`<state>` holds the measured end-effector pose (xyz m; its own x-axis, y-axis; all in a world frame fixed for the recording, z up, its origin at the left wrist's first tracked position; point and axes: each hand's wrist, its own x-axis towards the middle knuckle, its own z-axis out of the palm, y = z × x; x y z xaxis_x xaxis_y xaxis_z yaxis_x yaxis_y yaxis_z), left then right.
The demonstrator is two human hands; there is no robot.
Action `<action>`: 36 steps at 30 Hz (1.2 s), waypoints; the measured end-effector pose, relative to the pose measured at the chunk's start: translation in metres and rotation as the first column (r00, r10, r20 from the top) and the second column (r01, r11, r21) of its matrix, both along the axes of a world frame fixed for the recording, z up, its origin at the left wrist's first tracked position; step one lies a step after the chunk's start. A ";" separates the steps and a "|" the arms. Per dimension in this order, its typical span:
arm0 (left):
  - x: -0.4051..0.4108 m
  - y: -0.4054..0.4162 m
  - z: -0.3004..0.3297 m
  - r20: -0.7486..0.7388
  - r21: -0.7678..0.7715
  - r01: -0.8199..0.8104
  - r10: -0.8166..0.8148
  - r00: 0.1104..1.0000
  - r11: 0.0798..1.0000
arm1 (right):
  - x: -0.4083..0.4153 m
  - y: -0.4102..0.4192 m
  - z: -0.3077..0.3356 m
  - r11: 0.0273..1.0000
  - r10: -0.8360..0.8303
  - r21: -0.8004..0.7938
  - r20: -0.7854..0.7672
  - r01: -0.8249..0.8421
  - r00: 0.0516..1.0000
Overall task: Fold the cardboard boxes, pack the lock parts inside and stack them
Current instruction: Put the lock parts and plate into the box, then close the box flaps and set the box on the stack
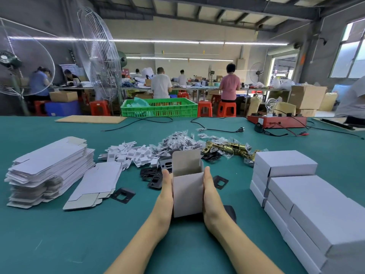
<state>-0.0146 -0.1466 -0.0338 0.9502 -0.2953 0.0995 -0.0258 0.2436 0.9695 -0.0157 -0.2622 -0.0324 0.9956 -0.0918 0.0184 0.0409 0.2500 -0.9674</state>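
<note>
I see my left hand (166, 192) and right hand (210, 191) pressed flat against opposite sides of a small cardboard box (188, 191), each grip made with straight fingers and palms rather than curled ones, holding it upright near the front edge of the teal, felt-like surface (59, 234). The box is matte pale grey outside and raw brown inside, its top flap standing open at the back. Toward the left edge sits a thick stack of flat box blanks (49, 171), white and die-cut, with a few loose blanks (94, 184) fanned beside it. Behind the box lie a heap of white card inserts (128, 155), crinkly clear bags of small screws (179, 141), shiny brass latch bodies (231, 148) and flat black strike plates (152, 176) with rectangular cut-outs. Along the right edge, closed white boxes (296, 186) are stacked in smooth rectangular tiers. At the far edge stands a green slotted plastic crate (160, 109).
</note>
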 end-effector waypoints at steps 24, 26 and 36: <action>0.005 -0.006 0.011 0.061 -0.229 -0.244 0.264 0.963 0.942 | 0.000 -0.011 0.025 0.975 -0.016 0.218 0.265 -0.044 0.964; 0.003 -0.006 0.012 0.122 -0.222 -0.238 0.269 0.955 0.945 | -0.001 -0.014 0.025 0.968 0.002 0.243 0.268 -0.070 0.963; -0.007 -0.002 0.008 0.269 -0.132 -0.174 0.204 0.941 0.976 | -0.003 -0.014 0.021 0.974 0.001 0.218 0.258 -0.059 0.966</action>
<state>-0.0215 -0.1485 -0.0258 0.9170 -0.0870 0.3892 -0.3469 0.3076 0.8860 -0.0187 -0.2765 -0.0113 0.9628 -0.0930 0.2538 0.2675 0.4622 -0.8455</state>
